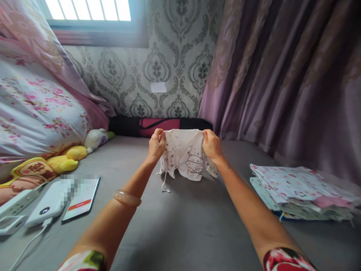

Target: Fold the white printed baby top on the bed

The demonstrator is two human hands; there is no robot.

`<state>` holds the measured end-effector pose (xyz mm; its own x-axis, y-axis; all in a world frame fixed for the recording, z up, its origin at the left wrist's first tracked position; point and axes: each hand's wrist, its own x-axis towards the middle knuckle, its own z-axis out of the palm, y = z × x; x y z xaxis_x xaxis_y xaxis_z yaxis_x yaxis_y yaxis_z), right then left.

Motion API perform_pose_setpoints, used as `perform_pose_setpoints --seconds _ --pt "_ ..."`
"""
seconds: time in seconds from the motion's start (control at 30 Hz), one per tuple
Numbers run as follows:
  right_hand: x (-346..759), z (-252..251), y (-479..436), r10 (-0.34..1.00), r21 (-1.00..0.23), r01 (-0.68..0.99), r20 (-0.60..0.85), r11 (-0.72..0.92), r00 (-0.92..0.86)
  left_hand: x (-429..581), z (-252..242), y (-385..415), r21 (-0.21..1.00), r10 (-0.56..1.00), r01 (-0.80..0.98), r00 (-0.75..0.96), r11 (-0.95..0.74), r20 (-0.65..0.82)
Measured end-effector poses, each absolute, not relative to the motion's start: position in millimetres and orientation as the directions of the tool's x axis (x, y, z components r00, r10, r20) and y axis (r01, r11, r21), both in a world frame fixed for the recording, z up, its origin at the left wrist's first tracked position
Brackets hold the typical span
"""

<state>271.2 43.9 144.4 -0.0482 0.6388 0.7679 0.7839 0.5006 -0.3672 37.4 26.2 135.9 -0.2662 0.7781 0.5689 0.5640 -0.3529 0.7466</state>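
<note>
A small white baby garment with a cartoon animal print and dangling tie strings hangs above the grey bed sheet. My left hand is closed on its upper left corner. My right hand grips the upper right corner. Both arms stretch forward, and the garment's lower edge touches or nearly touches the sheet. A pale bangle sits on my left forearm.
A stack of folded patterned cloths lies at the right. At the left lie a phone, a white power bank, a power strip, plush toys and a floral pillow. A rolled dark and pink bag rests against the wall. Purple curtains hang at the right.
</note>
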Motion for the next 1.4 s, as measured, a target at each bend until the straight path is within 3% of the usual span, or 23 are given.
perform_pose_setpoints --seconds 0.1,0.27,0.4,0.47,0.53,0.63,0.73,0.83,0.93,1.07,1.2,1.4 --pt "268.4 141.8 34.4 0.628 -0.303 0.857 0.778 0.417 -0.031 40.2 134.9 12.1 0.599 0.680 0.725 -0.250 -0.341 0.689" --pt "280.8 144.4 10.4 0.641 -0.144 0.935 0.760 0.323 -0.105 24.9 139.5 -14.9 0.233 0.518 0.928 -0.052 -0.291 0.854" --pt "298.1 163.1 -18.0 0.578 -0.104 0.891 0.792 0.442 -0.194 0.1 163.8 -46.0 0.003 0.391 0.934 0.147 -0.357 0.909" --pt "305.0 180.9 -34.6 0.540 -0.124 0.822 0.805 0.556 -0.244 -9.4 184.1 -65.1 -0.052 0.355 0.912 0.210 -0.406 0.911" --pt "309.8 201.5 -49.4 0.559 -0.187 0.758 0.784 0.625 -0.268 -16.0 205.7 -81.6 -0.041 0.362 0.898 0.217 -0.437 0.907" --pt "313.5 223.2 -56.7 0.679 -0.359 0.675 0.674 0.645 -0.290 -23.4 227.6 -90.1 0.161 0.551 0.875 0.136 -0.456 0.823" --pt "314.2 213.8 -36.3 0.792 -0.530 0.596 0.484 0.603 -0.372 -29.9 218.3 -70.8 0.374 0.781 0.827 0.120 -0.420 0.613" --pt "311.9 169.2 2.5 0.841 -0.585 0.613 0.282 0.532 -0.462 -33.7 170.6 -30.7 0.448 0.902 0.801 0.248 -0.397 0.354" --pt "305.5 112.4 34.2 0.883 -0.483 0.747 0.137 0.456 -0.450 -32.8 102.8 8.4 0.426 0.934 0.834 0.281 -0.351 0.220" --pt "294.5 65.1 46.8 0.931 -0.225 0.905 0.039 0.362 -0.363 -26.8 37.1 32.9 0.325 0.962 0.906 0.238 -0.270 0.136" --pt "286.8 55.8 52.0 0.935 -0.066 0.932 0.010 0.355 -0.355 -24.8 22.0 40.8 0.242 0.957 0.930 0.244 -0.276 0.154" --pt "280.3 43.7 80.3 0.933 0.018 0.933 -0.047 0.358 -0.357 -27.4 25.4 65.6 0.176 0.954 0.941 0.266 -0.288 0.141"
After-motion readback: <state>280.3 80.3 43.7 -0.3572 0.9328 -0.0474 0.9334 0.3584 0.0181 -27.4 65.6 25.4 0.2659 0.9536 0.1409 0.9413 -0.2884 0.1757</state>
